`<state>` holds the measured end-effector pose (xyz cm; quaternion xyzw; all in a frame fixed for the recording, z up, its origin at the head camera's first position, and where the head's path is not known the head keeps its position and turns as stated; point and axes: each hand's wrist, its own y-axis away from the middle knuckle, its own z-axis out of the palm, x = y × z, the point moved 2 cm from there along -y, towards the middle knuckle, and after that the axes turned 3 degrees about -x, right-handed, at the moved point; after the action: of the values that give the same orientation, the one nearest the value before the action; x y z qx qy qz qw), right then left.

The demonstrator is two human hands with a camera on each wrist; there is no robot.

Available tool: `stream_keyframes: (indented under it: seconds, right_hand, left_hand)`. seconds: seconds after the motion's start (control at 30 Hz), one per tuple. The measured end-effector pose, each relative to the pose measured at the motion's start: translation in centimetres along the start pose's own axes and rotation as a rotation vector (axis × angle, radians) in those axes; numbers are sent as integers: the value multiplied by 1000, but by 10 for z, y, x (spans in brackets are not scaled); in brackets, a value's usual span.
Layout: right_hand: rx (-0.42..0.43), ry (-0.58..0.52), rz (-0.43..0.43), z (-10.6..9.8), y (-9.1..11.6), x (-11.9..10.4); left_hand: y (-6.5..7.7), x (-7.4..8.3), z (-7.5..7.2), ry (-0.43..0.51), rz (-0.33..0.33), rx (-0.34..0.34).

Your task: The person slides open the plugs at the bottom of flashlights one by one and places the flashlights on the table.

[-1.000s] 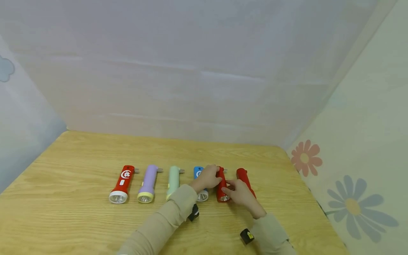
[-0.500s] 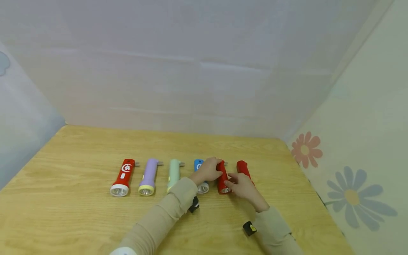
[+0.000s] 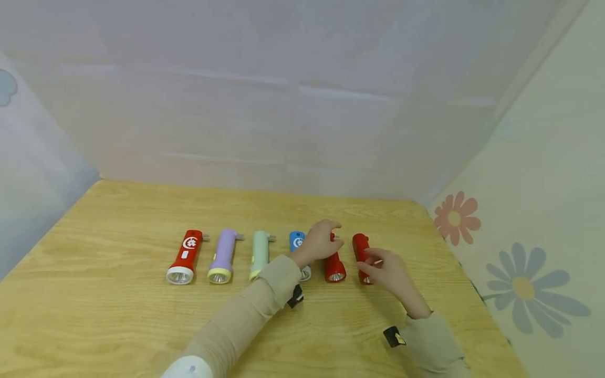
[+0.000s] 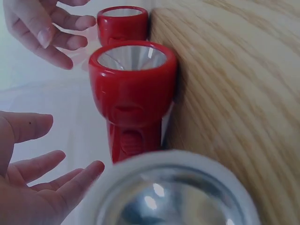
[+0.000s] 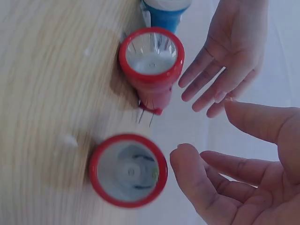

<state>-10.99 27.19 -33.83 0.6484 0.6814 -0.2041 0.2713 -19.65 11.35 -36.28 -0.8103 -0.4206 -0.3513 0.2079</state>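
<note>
Red flashlights lie side by side on the wooden table. My left hand (image 3: 317, 242) hovers over the inner red flashlight (image 3: 335, 268), its fingers spread and apart from it in the left wrist view. At the rightmost red flashlight (image 3: 361, 247) is my right hand (image 3: 389, 273), thumb and fingers parted beside its head. The right wrist view shows a gap between these fingertips and that flashlight's red rim (image 5: 95, 171). A blue flashlight (image 3: 297, 239) with a white head is partly hidden behind my left hand and wrist.
Farther left lie a green flashlight (image 3: 260, 249), a purple one (image 3: 226, 249) and a red-and-white one (image 3: 188, 254), lenses facing me. Plug prongs stick out at their far ends. The wooden table (image 3: 118, 315) meets a pale cloth wall (image 3: 236, 131) behind.
Both hands have let go of the inner red flashlight. My right hand has moved right to the rightmost one, which now lies straighter. The left hand has lifted slightly, its fingers spreading.
</note>
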Motion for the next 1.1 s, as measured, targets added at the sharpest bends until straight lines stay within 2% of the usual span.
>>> stream_keyframes:
  seconds: [0.13, 0.3, 0.4, 0.5, 0.67, 0.8, 0.9, 1.1]
  right_hand:
    - [3, 19, 25, -11, 4, 10]
    - [-14, 27, 74, -17, 8, 22]
    - [-47, -11, 112, -17, 8, 29]
    - [-110, -98, 163, -15, 6, 34]
    - [-214, -224, 229, -10, 2, 42]
    - [-273, -274, 250, -7, 2, 49]
    - [-291, -312, 285, -5, 3, 54]
    - [-280, -356, 322, -3, 9, 57]
  left_hand:
    - [-12, 7, 6, 73, -20, -53]
    - [-29, 15, 19, 81, -53, -121]
    - [-37, 17, 24, 86, -94, -148]
    - [-44, 16, 25, 72, -129, -153]
    - [-48, 12, 24, 27, -162, -153]
    - [-48, 11, 26, 86, -188, -175]
    - [-49, 12, 32, 107, -198, -188]
    - [-53, 13, 46, 64, -159, -209]
